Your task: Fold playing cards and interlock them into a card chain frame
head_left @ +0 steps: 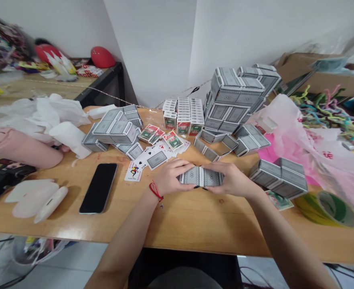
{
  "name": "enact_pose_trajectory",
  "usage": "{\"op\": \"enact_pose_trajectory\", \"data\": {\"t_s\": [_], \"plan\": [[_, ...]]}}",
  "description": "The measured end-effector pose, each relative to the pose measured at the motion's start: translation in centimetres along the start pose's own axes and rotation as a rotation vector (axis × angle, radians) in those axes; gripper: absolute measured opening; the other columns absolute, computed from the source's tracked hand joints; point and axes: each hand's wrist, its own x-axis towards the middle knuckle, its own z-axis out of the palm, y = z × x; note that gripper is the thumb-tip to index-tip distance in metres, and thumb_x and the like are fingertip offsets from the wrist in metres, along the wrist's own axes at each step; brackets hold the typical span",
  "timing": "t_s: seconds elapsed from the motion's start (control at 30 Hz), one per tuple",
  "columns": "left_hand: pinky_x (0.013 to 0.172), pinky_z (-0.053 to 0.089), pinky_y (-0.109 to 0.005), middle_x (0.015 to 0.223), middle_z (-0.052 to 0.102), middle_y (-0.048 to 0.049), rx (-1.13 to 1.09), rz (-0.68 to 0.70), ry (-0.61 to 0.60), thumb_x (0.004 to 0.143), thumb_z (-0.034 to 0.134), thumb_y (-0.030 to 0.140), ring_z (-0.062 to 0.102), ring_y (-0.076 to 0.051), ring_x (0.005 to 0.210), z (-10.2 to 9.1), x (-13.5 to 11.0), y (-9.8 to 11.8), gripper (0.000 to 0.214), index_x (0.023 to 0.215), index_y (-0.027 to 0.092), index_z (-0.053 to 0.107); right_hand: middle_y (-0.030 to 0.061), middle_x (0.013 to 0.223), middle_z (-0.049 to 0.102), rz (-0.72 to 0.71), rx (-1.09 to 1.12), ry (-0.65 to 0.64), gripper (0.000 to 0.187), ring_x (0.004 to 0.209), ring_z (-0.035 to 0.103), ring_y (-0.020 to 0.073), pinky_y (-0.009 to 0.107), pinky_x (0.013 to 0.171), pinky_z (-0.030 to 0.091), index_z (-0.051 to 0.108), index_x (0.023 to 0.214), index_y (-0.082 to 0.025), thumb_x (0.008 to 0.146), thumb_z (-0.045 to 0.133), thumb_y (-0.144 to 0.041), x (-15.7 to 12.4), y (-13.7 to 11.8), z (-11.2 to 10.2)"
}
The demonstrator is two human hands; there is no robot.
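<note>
Between my two hands, just above or on the wooden table, is a small box made of grey-backed playing cards (pixel 201 176). My left hand (pixel 174 176), with a red string on its wrist, grips the box's left end. On the right end, the fingers and thumb of my right hand (pixel 229 178) are closed round it. Loose playing cards (pixel 157 159) lie fanned out behind my left hand, a joker among them. Beyond my hands stands an open frame of folded cards (pixel 215 145). The underside of the held box is hidden.
Stacked card boxes (pixel 237 100) rise at the back right, with more card boxes (pixel 116 126) at the left. Rows of card packs (pixel 183 116) stand at the back. A phone (pixel 98 188) lies left; yellow-green tape (pixel 327 208) sits right, near a pink plastic bag (pixel 288 116).
</note>
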Motion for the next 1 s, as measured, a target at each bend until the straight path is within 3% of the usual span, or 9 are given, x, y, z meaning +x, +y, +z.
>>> {"op": "enact_pose_trajectory", "data": {"t_s": [0.17, 0.33, 0.5, 0.6, 0.87, 1.0], "plan": [[0.085, 0.043, -0.037, 0.104, 0.058, -0.0084, 0.006, 0.011, 0.002, 0.067, 0.06, 0.044, 0.054, -0.02, 0.094, 0.1, 0.0, 0.1, 0.049, 0.11, 0.019, 0.055, 0.0081, 0.102, 0.063, 0.018, 0.003, -0.01, 0.054, 0.087, 0.06, 0.0203, 0.032, 0.078, 0.047, 0.054, 0.112, -0.018, 0.063, 0.067, -0.035, -0.1, 0.0, 0.0], [0.091, 0.038, -0.04, 0.11, 0.054, -0.0098, 0.024, 0.022, 0.087, 0.067, 0.061, 0.044, 0.05, -0.022, 0.102, 0.0, -0.1, 0.6, 0.059, 0.118, 0.018, 0.047, 0.0085, 0.105, 0.06, -0.007, 0.006, 0.071, 0.055, 0.094, 0.056, 0.0225, 0.036, 0.08, 0.045, 0.049, 0.116, -0.02, 0.066, 0.066, -0.034, 0.3, -0.9, -0.2], [0.09, 0.037, -0.043, 0.112, 0.052, -0.011, 0.022, 0.033, 0.134, 0.069, 0.059, 0.041, 0.048, -0.024, 0.103, 0.2, -0.2, 0.8, 0.059, 0.121, 0.019, 0.042, 0.0098, 0.116, 0.053, -0.036, -0.061, 0.122, 0.073, 0.104, 0.05, 0.0261, 0.043, 0.088, 0.041, 0.028, 0.132, -0.023, 0.069, 0.064, -0.036, 0.3, -1.7, 0.0], [0.09, 0.036, -0.044, 0.111, 0.052, -0.0113, 0.031, 0.06, 0.133, 0.069, 0.058, 0.038, 0.048, -0.025, 0.102, 0.2, -0.2, 0.9, 0.054, 0.117, 0.018, 0.044, 0.0101, 0.115, 0.054, -0.044, -0.145, 0.13, 0.075, 0.105, 0.048, 0.0276, 0.047, 0.09, 0.039, 0.023, 0.135, -0.024, 0.072, 0.061, -0.038, 0.1, -1.5, 0.7], [0.086, 0.037, -0.044, 0.102, 0.054, -0.0094, 0.005, 0.063, 0.108, 0.069, 0.05, 0.028, 0.05, -0.023, 0.095, 1.4, -0.5, 0.7, 0.041, 0.109, 0.018, 0.045, 0.0107, 0.098, 0.058, -0.108, -0.318, 0.185, 0.061, 0.099, 0.051, 0.0276, 0.051, 0.093, 0.037, 0.033, 0.131, -0.02, 0.075, 0.057, -0.029, 0.0, 0.4, 4.5], [0.083, 0.041, -0.039, 0.09, 0.056, -0.0065, -0.057, 0.021, 0.282, 0.074, 0.044, 0.024, 0.052, -0.019, 0.09, 1.9, -0.8, 0.3, 0.027, 0.101, 0.019, 0.048, 0.0076, 0.094, 0.061, -0.177, -0.279, 0.195, 0.045, 0.093, 0.055, 0.0222, 0.047, 0.097, 0.037, 0.045, 0.121, -0.022, 0.078, 0.055, -0.03, -0.6, 0.7, 5.9]]}}
